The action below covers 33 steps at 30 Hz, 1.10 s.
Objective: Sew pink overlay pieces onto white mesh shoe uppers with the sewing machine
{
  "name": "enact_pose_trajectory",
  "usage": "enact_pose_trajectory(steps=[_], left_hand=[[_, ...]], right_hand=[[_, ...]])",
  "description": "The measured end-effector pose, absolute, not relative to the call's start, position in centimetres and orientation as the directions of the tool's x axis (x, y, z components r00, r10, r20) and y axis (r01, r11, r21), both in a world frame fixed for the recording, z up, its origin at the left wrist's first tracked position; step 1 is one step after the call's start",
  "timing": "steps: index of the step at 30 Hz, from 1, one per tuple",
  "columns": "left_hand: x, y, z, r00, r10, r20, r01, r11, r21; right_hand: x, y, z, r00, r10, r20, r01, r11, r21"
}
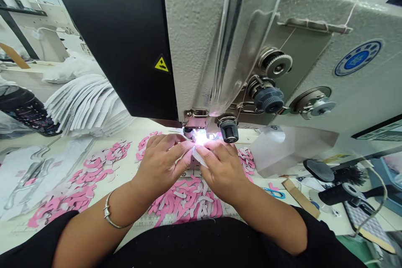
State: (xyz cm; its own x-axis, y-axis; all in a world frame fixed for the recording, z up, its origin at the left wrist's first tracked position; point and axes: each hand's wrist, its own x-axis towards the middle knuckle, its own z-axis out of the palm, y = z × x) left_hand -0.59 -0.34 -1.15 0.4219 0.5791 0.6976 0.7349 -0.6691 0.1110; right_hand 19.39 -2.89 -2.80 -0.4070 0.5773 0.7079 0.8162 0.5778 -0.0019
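Note:
Both hands meet under the lit needle area of a sewing machine [194, 16]. Between them shows a small white fabric piece [198, 157], partly covered by the fingers. My left hand [165, 159] pinches its left edge with thumb and forefinger. On the other side, my right hand [221, 167] presses thumb and fingers onto the same piece. Glare from the lamp hides the exact spot where needle and cloth meet. A heap of pink and white fabric strips [188, 201] lies on the table just below the hands.
More pink scraps [94, 167] trail along the left. A fanned stack of white fabric pieces [89, 104] stands behind them, near a dark patterned bundle [27, 106]. On the right are blue-handled snips [274, 192], a brown strip [300, 199], a black brush [350, 176] and a blue bin [385, 192].

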Motion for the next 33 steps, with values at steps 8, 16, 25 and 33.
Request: enact_pose_trajectory(steps=[8,16,25,33], left_hand=[[-0.8,0.1,-2.2,0.366,0.571,0.735,0.705,-0.685,0.181],[-1.7,0.1,-1.8,0.319,0.662,0.678,0.745,-0.617,0.253],[-8.8,2.5,0.5,0.130,0.818,0.560,0.899,-0.336,0.282],[-24.6,4.5,3.0,-0.386,0.774,0.502,0.914,0.248,0.321]], right_hand=[[19.3,-2.5,-3.1,-0.384,0.579,0.719,0.815,0.579,-0.031],[19.4,-1.7,-3.2,-0.350,0.530,0.772,0.809,0.587,-0.036],[19.6,-1.3,-3.1,-0.312,0.534,0.786,0.776,0.621,-0.114],[20.2,-1.1,-2.7,-0.323,0.569,0.756,0.744,0.647,-0.168]])
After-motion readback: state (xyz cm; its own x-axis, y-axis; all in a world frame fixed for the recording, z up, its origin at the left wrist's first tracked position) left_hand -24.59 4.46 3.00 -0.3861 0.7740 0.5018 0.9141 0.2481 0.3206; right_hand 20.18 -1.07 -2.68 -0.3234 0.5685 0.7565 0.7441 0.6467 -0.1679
